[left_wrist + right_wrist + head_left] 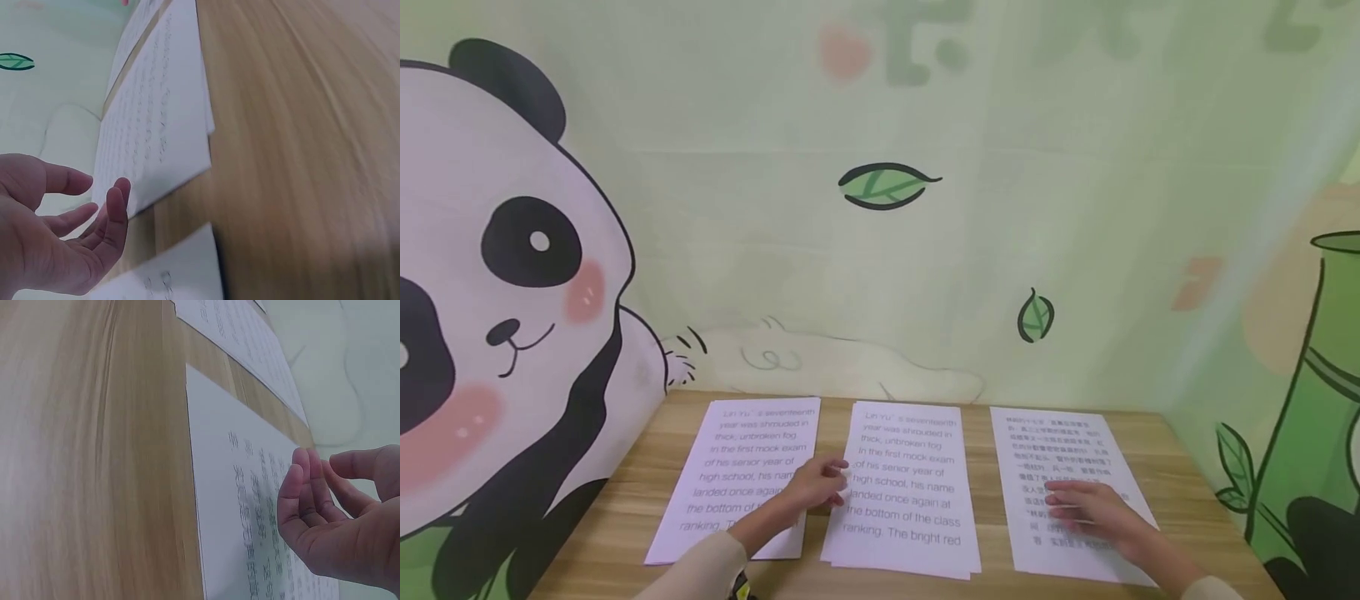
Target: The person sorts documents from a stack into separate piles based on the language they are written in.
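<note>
Three stacks of printed paper lie side by side on a wooden table. The left stack (730, 467) and the middle stack (902, 492) carry large English text; the right stack (1022, 450) has Chinese characters. My left hand (816, 485) hovers between the left and middle stacks, fingertips near the middle one's left edge. In the left wrist view its fingers are loosely bent with nothing between them. Over the right stack hangs my right hand (1093, 512), hiding some of its print. Thumb and fingers of that hand curve loosely around air in the right wrist view.
The wooden table (617, 500) meets a pale green cloth backdrop (737, 208) printed with a panda (527, 233), leaves and bamboo (1300, 400). Slightly misaligned sheet edges show under the middle stack.
</note>
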### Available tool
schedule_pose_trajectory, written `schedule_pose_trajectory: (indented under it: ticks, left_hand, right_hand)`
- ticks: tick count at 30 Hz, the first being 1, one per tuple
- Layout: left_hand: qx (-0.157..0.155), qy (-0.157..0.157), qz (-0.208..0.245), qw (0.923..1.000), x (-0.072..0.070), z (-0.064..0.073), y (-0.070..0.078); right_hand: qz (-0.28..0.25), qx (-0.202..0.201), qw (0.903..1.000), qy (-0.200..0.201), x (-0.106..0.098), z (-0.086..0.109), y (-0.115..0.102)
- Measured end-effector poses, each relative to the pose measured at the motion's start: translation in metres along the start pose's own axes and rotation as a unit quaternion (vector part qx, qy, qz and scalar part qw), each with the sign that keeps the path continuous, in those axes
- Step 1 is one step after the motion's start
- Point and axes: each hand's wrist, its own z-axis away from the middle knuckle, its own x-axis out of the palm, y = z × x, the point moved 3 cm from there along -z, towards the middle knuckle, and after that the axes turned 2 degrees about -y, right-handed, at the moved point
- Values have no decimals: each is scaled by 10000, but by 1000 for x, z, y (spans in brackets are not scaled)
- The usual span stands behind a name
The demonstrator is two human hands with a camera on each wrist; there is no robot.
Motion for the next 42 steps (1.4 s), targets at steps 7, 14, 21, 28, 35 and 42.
schedule_pose_trajectory:
  ticks: [7,14,21,28,35,42]
  left_hand:
    - [196,-26,-377,9991,-7,13,-16]
    - [297,-6,-451,9985,-5,21,-18]
    - [184,-139,-452,9987,-1,18,-18]
    - [350,-165,-426,9983,2,17,-17]
    - [366,-141,-293,9988,3,17,-19]
    - [207,-148,-213,9994,6,19,-17]
  right_hand:
    - [45,18,9996,-286,23,-3,-3]
    - [53,61,9985,-541,43,-9,-9]
    - [-132,-49,9950,-989,67,-15,-10]
    - [-164,-29,9937,-1110,88,-22,-10]
    - [-210,65,9931,-1149,100,-28,-9]
    - [-172,-15,9927,-1196,104,-28,-11]
